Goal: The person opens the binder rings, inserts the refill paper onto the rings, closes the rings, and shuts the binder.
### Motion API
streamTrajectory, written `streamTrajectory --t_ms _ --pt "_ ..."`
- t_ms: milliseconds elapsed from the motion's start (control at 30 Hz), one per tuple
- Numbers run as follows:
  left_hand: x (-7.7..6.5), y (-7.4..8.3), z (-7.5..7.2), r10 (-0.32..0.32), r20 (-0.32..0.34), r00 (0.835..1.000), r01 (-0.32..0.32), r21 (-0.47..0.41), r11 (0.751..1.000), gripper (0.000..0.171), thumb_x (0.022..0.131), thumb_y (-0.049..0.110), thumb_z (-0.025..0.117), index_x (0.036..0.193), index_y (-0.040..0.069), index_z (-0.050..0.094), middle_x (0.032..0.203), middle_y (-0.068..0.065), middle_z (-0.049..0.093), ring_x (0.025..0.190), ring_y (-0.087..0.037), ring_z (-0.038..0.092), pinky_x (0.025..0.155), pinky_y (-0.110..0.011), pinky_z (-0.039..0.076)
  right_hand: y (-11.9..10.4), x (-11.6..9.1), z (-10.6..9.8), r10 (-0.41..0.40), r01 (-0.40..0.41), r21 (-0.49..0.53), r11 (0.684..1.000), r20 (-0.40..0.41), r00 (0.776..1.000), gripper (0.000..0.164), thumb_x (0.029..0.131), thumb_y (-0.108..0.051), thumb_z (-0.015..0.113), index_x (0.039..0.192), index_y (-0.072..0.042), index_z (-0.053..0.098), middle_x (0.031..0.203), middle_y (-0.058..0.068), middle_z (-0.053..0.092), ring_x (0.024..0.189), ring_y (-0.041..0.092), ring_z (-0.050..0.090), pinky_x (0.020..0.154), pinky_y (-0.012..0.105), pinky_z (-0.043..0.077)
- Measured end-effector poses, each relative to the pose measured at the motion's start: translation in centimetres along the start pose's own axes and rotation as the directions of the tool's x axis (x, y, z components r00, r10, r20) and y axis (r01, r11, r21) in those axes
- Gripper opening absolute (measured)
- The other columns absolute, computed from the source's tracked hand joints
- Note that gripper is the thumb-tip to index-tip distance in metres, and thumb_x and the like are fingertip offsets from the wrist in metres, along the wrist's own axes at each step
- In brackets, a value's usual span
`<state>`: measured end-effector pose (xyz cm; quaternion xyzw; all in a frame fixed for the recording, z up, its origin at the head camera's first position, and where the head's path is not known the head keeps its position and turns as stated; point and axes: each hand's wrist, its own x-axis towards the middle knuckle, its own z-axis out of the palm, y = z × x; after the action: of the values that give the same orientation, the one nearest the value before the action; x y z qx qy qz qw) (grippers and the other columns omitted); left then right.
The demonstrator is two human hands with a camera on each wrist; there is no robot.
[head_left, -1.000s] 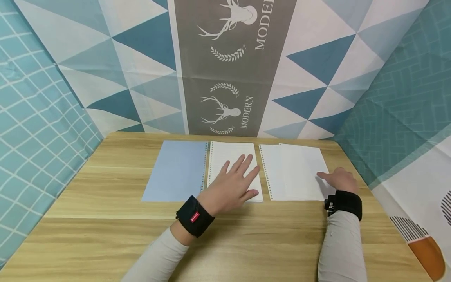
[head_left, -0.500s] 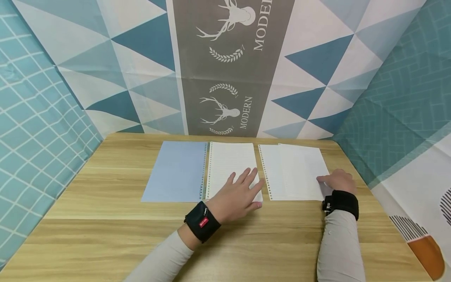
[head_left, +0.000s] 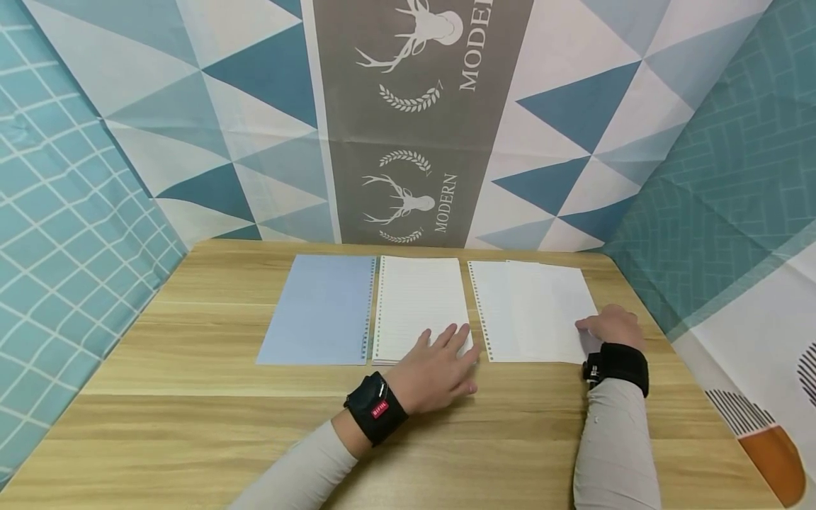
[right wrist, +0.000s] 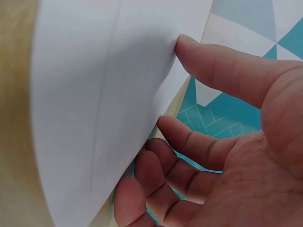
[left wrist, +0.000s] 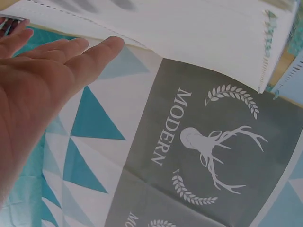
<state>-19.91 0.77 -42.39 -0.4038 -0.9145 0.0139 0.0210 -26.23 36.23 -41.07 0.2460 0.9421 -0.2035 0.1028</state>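
A stack of white lined loose-leaf paper (head_left: pixel 417 304), punched along its left side, lies mid-table. My left hand (head_left: pixel 436 372) is over its lower right corner, fingers spread and fairly straight, palm down. To the right, overlapping white punched sheets (head_left: pixel 525 312) fan out slightly. At their right edge is my right hand (head_left: pixel 615 327). In the right wrist view its thumb (right wrist: pixel 213 64) lies on the top sheet (right wrist: pixel 94 94) near the edge, while the other fingers curl at that edge. A light blue punched cover (head_left: pixel 319 308) lies left of the stack.
The wooden table (head_left: pixel 159 418) carries all the paper towards its far side. Behind it stands a patterned cloth backdrop (head_left: pixel 255 142), with tiled-pattern cloth (head_left: pixel 70 212) on the left and teal cloth (head_left: pixel 733 163) on the right.
My left hand has slid towards me and slightly right, uncovering more of the middle stack. Another sheet edge now shows in the right-hand pile. My right hand has hardly moved.
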Motion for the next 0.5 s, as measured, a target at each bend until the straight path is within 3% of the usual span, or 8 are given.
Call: streamTrajectory --t_ms 167,367,500 --pt "-0.01 0.23 0.4 0.002 0.011 1.0 -0.002 0.02 1.0 0.064 0.105 0.056 0.042 0.158 0.02 0.034 0.165 -0.014 0.033 0.151 -0.032 0.037 0.114 -0.059 0.041 0.05 0.13 0.09 -0.012 0.012 -0.009 1.0 -0.016 1.0 0.058 0.093 -0.031 0.064 0.12 0.019 0.055 0.111 0.039 0.05 0.096 0.042 0.048 0.08 0.051 0.049" --pt "-0.07 0.45 0.53 0.001 0.025 1.0 -0.002 0.028 1.0 0.064 0.105 0.056 0.042 0.158 0.021 0.035 0.164 -0.013 0.035 0.15 -0.031 0.039 0.114 -0.058 0.041 -0.08 0.24 0.1 0.002 -0.001 0.021 1.0 -0.023 1.0 0.052 0.092 -0.03 0.066 0.114 0.016 0.057 0.089 0.021 0.05 0.086 0.035 0.048 0.07 0.042 0.046" --pt "-0.12 0.59 0.61 0.002 0.037 0.999 -0.003 0.044 0.999 0.063 0.105 0.057 0.041 0.157 0.021 0.037 0.164 -0.013 0.036 0.15 -0.03 0.04 0.114 -0.057 0.042 -0.04 0.27 0.12 -0.002 0.002 0.026 1.0 -0.011 1.0 0.059 0.092 -0.03 0.065 0.122 0.02 0.052 0.101 0.029 0.053 0.093 0.039 0.05 0.078 0.048 0.049"
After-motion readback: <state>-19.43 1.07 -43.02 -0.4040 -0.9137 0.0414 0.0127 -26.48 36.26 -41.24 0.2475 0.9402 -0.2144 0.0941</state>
